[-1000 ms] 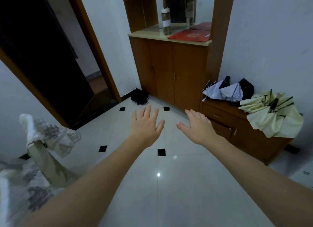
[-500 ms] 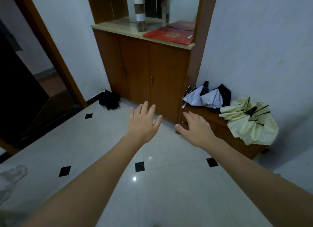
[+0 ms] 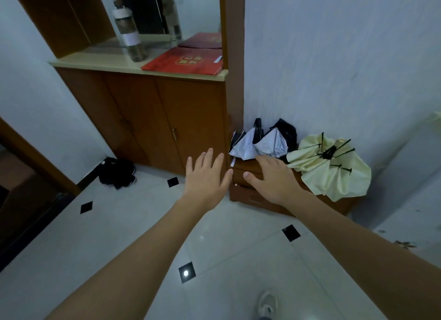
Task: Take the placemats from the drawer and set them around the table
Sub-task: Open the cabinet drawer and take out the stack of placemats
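A low brown drawer unit [image 3: 253, 198] stands on the floor against the white wall, right of a tall wooden cabinet [image 3: 152, 119]. Its drawers look shut. My right hand [image 3: 274, 179] hovers open, fingers spread, over the unit's left front corner. My left hand [image 3: 206, 176] is open too, held just left of the unit in front of the cabinet door. Both hands hold nothing. No placemats show in this view.
A folded white umbrella [image 3: 260, 144] and a pale yellow umbrella [image 3: 331, 169] lie on top of the drawer unit. A bottle [image 3: 130, 37] and red folders [image 3: 186, 62] sit on the cabinet ledge. Dark cloth [image 3: 118, 173] lies on the tiled floor. A doorway [image 3: 21, 195] opens at left.
I have stepped closer to the drawer unit and the view has swung right. Both hands have reached forward; the right one now hangs over the unit's top.
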Motion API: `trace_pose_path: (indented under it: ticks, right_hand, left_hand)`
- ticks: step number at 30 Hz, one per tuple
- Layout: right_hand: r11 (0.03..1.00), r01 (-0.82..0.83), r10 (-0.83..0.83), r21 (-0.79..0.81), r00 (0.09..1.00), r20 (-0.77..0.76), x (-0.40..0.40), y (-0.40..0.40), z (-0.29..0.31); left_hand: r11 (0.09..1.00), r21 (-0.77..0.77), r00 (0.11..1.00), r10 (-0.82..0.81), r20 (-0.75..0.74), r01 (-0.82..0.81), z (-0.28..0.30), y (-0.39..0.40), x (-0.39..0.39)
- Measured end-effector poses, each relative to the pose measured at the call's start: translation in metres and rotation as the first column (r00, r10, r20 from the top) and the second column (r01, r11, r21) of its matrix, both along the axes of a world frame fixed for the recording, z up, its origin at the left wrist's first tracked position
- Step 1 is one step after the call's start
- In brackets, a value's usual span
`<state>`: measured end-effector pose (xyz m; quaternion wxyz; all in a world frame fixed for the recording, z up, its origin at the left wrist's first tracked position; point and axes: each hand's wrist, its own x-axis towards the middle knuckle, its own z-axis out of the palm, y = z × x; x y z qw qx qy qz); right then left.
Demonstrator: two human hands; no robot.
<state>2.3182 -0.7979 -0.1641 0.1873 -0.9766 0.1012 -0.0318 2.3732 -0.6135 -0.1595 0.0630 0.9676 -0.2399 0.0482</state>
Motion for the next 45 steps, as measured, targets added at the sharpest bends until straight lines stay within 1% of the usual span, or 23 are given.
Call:
trace_pose_path:
  ticks: [5,8,12,15,19,23,28,36,39,45]
  right_hand:
    - [0.999,0.021,-0.023,0.038,0.998,0.056,0.065,-0.046,-0.009]
    - [0.997,0.02,-0.021,0.069,1.0,0.011,0.108,-0.067,-0.02]
    - [0.995,-0.021,0.025,0.096,0.998,-0.05,0.151,-0.08,-0.044]
    - [0.992,-0.028,0.041,0.124,0.993,-0.106,0.17,-0.086,-0.06]
    - [0.99,-0.011,0.034,0.143,0.987,-0.159,0.189,-0.097,-0.073]
    - [0.991,0.052,-0.028,0.127,0.983,-0.18,0.207,-0.111,-0.079]
    - [0.981,0.173,-0.15,0.09,0.964,-0.218,0.219,-0.122,-0.085]
    - [0.921,0.39,-0.372,0.018,0.892,-0.257,0.238,-0.108,-0.084]
    - [0.91,0.413,-0.405,-0.014,0.884,-0.233,0.25,-0.095,-0.08]
    - [0.903,0.428,-0.421,-0.019,0.878,-0.226,0.265,-0.076,-0.078]
  left_hand:
    - [0.999,0.054,1.0,0.002,0.0,-0.002,-0.001,-0.034,0.063]
    - [0.996,0.08,0.999,0.028,-0.026,-0.026,-0.01,-0.05,0.102]
    - [0.993,0.101,0.993,0.077,-0.095,-0.067,-0.037,-0.066,0.135]
    - [0.991,0.127,0.991,0.068,-0.118,-0.052,-0.053,-0.074,0.15]
    - [0.993,0.111,0.991,0.041,-0.13,-0.027,-0.066,-0.084,0.177]
    - [0.998,0.067,0.985,-0.004,-0.17,0.016,-0.076,-0.1,0.208]
    - [0.989,0.024,0.97,-0.136,-0.203,0.144,-0.089,-0.122,0.244]
    - [0.939,0.006,0.915,-0.334,-0.226,0.344,-0.102,-0.129,0.306]
    - [0.929,0.0,0.902,-0.359,-0.241,0.37,-0.105,-0.121,0.324]
    - [0.927,-0.004,0.906,-0.367,-0.21,0.375,-0.104,-0.107,0.352]
